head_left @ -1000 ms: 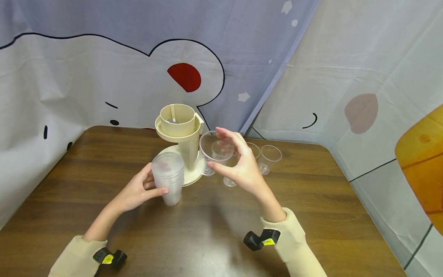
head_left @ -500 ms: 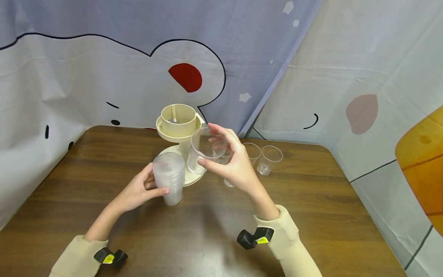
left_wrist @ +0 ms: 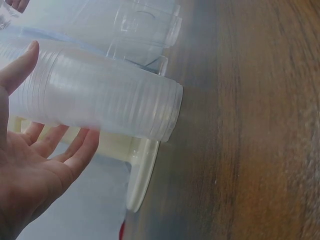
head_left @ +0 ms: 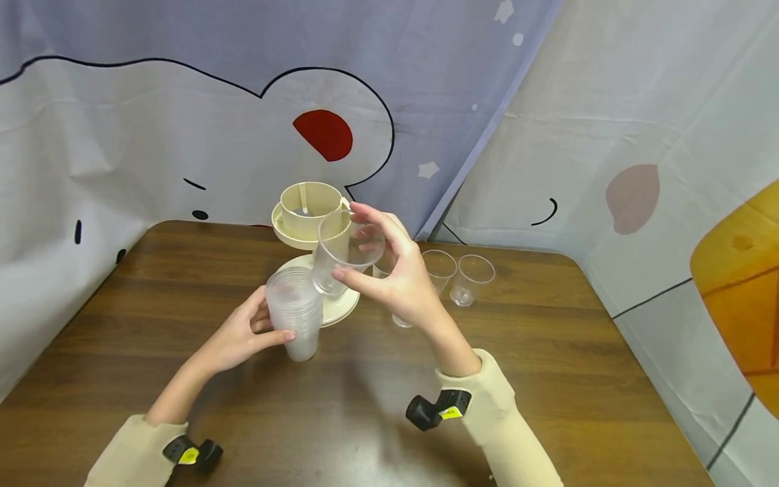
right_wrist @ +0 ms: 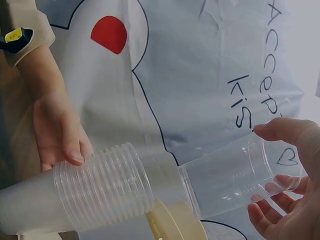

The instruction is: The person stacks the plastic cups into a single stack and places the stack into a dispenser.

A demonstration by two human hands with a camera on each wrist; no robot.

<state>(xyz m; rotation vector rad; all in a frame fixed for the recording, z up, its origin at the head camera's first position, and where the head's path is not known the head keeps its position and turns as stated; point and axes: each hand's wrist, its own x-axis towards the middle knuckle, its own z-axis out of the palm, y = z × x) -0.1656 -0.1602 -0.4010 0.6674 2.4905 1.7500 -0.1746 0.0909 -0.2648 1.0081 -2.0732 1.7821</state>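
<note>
My left hand (head_left: 240, 338) holds a stack of nested clear plastic cups (head_left: 298, 318), thumb on the near side and fingers behind. The stack stands upright on the table, its many rims bunched near the top. In my right hand (head_left: 404, 277) is a single clear plastic cup (right_wrist: 225, 182), gripped near its rim between thumb and fingers. That cup is raised, slightly tilted, its base close beside the top of the stack in the head view. Behind both stands a cream cup holder (head_left: 292, 233) with a round upper ring and a round base.
Several clear cups stand on the brown wooden table (head_left: 548, 352) to the right of the holder; one cup (head_left: 475, 274) is farthest right, another cup (head_left: 439, 267) is partly behind my right hand. A printed curtain (head_left: 243, 135) hangs behind the table.
My right hand has moved left with the single cup, from beside the holder to near the top of the stack. The left hand and stack have stayed in place.
</note>
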